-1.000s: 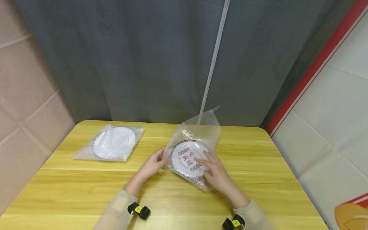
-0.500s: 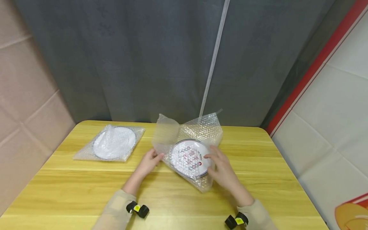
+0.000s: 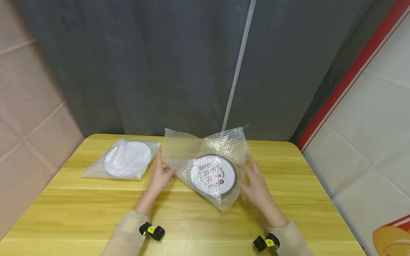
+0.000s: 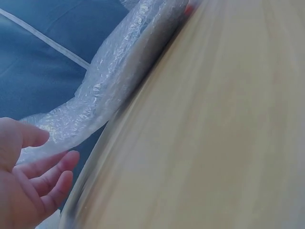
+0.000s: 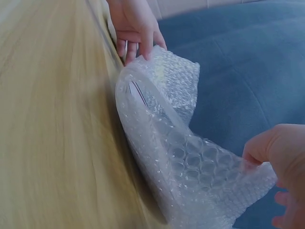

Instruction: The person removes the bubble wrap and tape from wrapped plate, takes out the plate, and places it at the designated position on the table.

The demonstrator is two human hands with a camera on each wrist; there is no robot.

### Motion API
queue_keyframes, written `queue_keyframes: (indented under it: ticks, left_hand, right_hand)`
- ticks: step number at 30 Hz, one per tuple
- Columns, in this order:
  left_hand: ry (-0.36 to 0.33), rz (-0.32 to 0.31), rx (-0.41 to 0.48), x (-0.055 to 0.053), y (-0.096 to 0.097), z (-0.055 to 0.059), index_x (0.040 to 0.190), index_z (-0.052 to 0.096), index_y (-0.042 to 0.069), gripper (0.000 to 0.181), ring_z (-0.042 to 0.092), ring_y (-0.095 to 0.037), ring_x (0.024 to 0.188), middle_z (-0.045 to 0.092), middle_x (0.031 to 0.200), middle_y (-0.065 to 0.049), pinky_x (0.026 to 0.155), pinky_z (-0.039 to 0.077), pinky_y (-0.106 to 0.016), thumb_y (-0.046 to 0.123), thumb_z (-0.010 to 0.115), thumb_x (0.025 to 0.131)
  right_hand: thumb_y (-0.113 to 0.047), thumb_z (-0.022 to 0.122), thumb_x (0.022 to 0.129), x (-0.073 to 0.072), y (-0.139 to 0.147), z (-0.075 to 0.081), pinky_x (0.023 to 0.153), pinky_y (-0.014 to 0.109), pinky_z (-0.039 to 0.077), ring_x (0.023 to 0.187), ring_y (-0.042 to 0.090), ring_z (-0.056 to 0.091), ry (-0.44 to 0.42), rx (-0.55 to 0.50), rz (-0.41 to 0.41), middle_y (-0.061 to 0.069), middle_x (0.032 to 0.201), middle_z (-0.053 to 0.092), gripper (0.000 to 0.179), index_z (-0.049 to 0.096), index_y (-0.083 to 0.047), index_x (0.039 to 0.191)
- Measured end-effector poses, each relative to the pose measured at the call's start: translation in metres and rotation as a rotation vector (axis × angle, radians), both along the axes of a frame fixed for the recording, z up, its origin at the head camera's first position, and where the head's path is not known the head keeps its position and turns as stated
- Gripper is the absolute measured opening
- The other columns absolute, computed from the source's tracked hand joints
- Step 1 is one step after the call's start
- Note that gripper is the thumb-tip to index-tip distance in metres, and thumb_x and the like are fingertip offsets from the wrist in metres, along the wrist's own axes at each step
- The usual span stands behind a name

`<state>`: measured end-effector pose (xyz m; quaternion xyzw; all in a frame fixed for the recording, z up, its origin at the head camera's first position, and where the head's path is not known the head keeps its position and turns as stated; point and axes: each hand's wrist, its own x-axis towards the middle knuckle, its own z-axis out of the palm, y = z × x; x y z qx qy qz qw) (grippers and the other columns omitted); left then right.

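A round white plate (image 3: 228, 173) with a dark rim and red print lies in a sheet of bubble wrap (image 3: 224, 144) at the table's middle. A layer of wrap covers the plate's left part; its right part shows bare. My left hand (image 3: 160, 176) pinches the wrap's left edge between thumb and fingers, as the left wrist view also shows with the wrap (image 4: 112, 78) between them. At the opposite side, my right hand (image 3: 257, 185) holds the right edge, its thumb and fingers on the wrap (image 5: 190, 162) in the right wrist view.
A second plate in bubble wrap (image 3: 127, 159) lies on the left of the wooden table (image 3: 192, 231), close to my left hand. Behind the table hangs a dark grey curtain (image 3: 144, 71). Pale panels stand at both sides.
My left hand has drawn the wrap's left flap out to the left. My right hand has moved from the plate to the right edge. More of the plate's right side now shows uncovered.
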<state>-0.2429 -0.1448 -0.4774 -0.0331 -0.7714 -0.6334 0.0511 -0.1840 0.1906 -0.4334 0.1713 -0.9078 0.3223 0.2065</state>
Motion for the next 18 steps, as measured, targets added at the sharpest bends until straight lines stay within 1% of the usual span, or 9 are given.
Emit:
queue_keyframes:
  ticks: [2,3,4,5,7,9,11,14,18]
  left_hand:
    - [0.018,0.019,-0.002,0.000,-0.001,0.000,0.154,-0.005,0.025,0.104,0.060,-0.031,0.071,0.056,0.088,-0.018,0.058,0.055,-0.033,-0.006,0.066,0.084]
    - [0.026,0.029,-0.010,0.000,-0.002,0.000,0.155,-0.001,0.027,0.104,0.060,-0.031,0.071,0.054,0.087,-0.017,0.059,0.055,-0.033,-0.007,0.066,0.084]
    - [0.039,0.036,-0.023,-0.001,-0.003,0.000,0.155,0.004,0.026,0.100,0.060,-0.031,0.071,0.053,0.088,-0.016,0.058,0.054,-0.031,-0.007,0.066,0.084]
    - [0.053,0.041,-0.041,-0.001,-0.004,0.000,0.155,0.010,0.023,0.095,0.060,-0.031,0.070,0.052,0.087,-0.016,0.057,0.054,-0.030,-0.007,0.066,0.084]
    - [0.066,0.049,-0.084,-0.002,-0.006,-0.001,0.151,0.027,0.014,0.078,0.060,-0.030,0.069,0.053,0.086,-0.016,0.055,0.051,-0.026,-0.005,0.065,0.086]
    - [0.074,0.065,-0.120,-0.002,-0.008,-0.002,0.140,0.045,0.006,0.057,0.062,-0.030,0.067,0.057,0.085,-0.015,0.052,0.048,-0.024,-0.002,0.065,0.087]
    - [0.071,0.082,-0.147,-0.002,-0.010,-0.002,0.127,0.057,0.001,0.040,0.063,-0.029,0.067,0.058,0.085,-0.015,0.051,0.047,-0.023,0.000,0.065,0.088]
    - [0.050,0.112,-0.158,-0.002,-0.012,-0.002,0.112,0.065,-0.002,0.024,0.065,-0.027,0.067,0.062,0.086,-0.014,0.052,0.048,-0.023,0.003,0.065,0.089]
    - [-0.003,0.139,-0.153,-0.004,-0.015,-0.002,0.104,0.067,-0.005,0.019,0.065,-0.026,0.069,0.066,0.083,-0.014,0.054,0.050,-0.024,0.008,0.061,0.092]
  right_hand:
    - [0.007,0.074,0.068,-0.001,0.002,-0.001,0.102,0.067,0.024,0.133,0.047,0.027,0.014,0.003,-0.001,0.020,0.153,0.023,0.058,0.060,-0.006,0.123]
    - [0.008,0.074,0.068,-0.002,0.004,-0.002,0.103,0.067,0.023,0.134,0.046,0.026,0.022,0.007,-0.002,0.019,0.154,0.022,0.059,0.059,-0.006,0.124]
    - [0.008,0.074,0.067,-0.002,0.005,-0.002,0.103,0.067,0.022,0.134,0.046,0.026,0.034,0.012,-0.004,0.019,0.154,0.022,0.061,0.059,-0.005,0.124]
    - [0.008,0.075,0.066,-0.003,0.007,-0.002,0.103,0.067,0.021,0.135,0.046,0.025,0.043,0.020,-0.007,0.019,0.154,0.022,0.062,0.059,-0.005,0.125]
    - [0.009,0.076,0.065,-0.005,0.010,-0.003,0.105,0.066,0.019,0.136,0.045,0.023,0.060,0.041,-0.022,0.019,0.154,0.022,0.064,0.059,-0.004,0.125]
    - [0.009,0.076,0.064,-0.007,0.013,-0.002,0.106,0.066,0.015,0.137,0.044,0.021,0.072,0.070,-0.048,0.020,0.153,0.024,0.064,0.059,-0.004,0.125]
    - [0.008,0.075,0.063,-0.008,0.017,-0.002,0.106,0.066,0.011,0.137,0.045,0.019,0.072,0.105,-0.082,0.021,0.152,0.026,0.064,0.060,-0.004,0.124]
    - [0.006,0.073,0.063,-0.010,0.022,-0.002,0.105,0.068,0.008,0.137,0.045,0.018,0.057,0.164,-0.134,0.022,0.150,0.030,0.062,0.061,-0.005,0.123]
    - [0.000,0.076,0.066,-0.010,0.029,-0.002,0.104,0.070,0.007,0.137,0.045,0.018,0.028,0.244,-0.200,0.022,0.147,0.035,0.059,0.062,-0.004,0.122]
